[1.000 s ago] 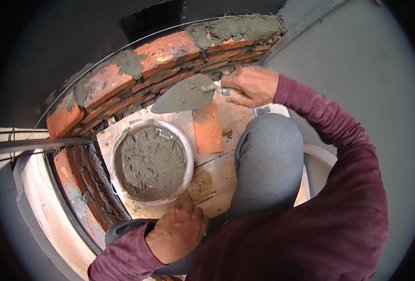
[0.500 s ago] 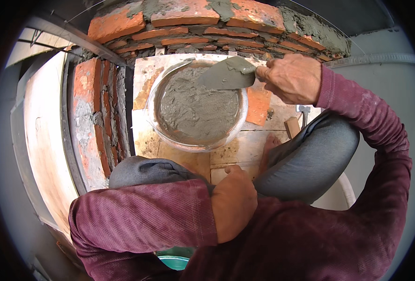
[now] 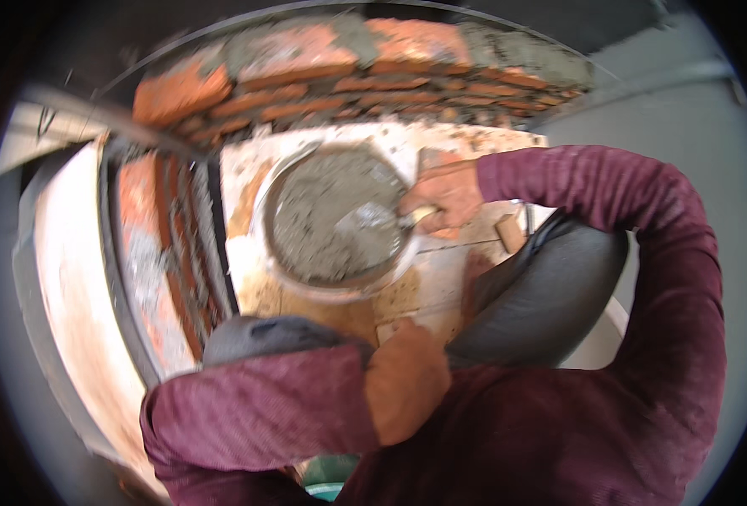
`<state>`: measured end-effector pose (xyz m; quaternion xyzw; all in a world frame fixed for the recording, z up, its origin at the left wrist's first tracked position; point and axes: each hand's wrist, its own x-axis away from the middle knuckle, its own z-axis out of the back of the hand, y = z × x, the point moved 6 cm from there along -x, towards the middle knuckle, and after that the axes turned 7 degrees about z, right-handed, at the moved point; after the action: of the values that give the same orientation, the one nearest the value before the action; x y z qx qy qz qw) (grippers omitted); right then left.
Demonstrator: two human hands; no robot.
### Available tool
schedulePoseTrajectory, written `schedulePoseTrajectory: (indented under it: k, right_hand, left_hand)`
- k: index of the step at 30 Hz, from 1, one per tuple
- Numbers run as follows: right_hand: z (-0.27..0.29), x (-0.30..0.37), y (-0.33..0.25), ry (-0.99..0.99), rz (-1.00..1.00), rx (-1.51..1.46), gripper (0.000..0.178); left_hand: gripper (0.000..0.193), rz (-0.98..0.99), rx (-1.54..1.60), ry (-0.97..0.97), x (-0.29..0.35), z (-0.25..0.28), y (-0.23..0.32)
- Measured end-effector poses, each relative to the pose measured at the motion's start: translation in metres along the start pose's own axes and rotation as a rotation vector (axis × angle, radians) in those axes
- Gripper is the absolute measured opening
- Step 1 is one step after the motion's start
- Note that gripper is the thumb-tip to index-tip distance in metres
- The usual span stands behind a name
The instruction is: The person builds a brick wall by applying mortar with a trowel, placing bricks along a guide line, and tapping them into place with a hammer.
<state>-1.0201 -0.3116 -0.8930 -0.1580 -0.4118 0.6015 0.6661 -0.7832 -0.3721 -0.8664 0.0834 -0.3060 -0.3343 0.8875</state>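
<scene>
The right grip (image 3: 448,196) is clenched around the pale handle (image 3: 425,215) of a trowel (image 3: 375,218), whose blade is at the wet grey mortar (image 3: 319,198) inside the round white bucket (image 3: 260,240); the bucket stands on pale boards (image 3: 251,282), in front of a low brick wall (image 3: 302,55). The left grip (image 3: 407,384) is between the knees, below the bucket; motion blur hides its fingers, so I cannot tell whether it grasps anything.

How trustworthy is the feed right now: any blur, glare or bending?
Head view: motion blur softens the right hand and the trowel, whose blade edge smears into the mortar; head view: the pale board at left looks nearly washed out; head view: fisheye distortion bows the brick wall, and the corners go black.
</scene>
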Motion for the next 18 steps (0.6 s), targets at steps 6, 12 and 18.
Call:
schedulePoseTrajectory:
  k: [6, 12, 18]
  right_hand:
    - [0.011, 0.078, 0.026, 0.054, -0.068, -0.277, 0.045]
    - [0.012, 0.238, 0.024, 0.469, -0.4, -0.939, 0.024]
    - [0.023, 0.376, 0.108, 1.16, -0.551, -1.338, 0.035]
  left_hand:
    - [0.015, -0.361, -0.161, -0.024, -0.005, 0.096, -0.013]
    - [0.03, -0.341, -0.147, -0.32, -0.036, 0.108, -0.017]
    - [0.035, -0.239, -0.069, -0.346, -0.061, 0.092, -0.045]
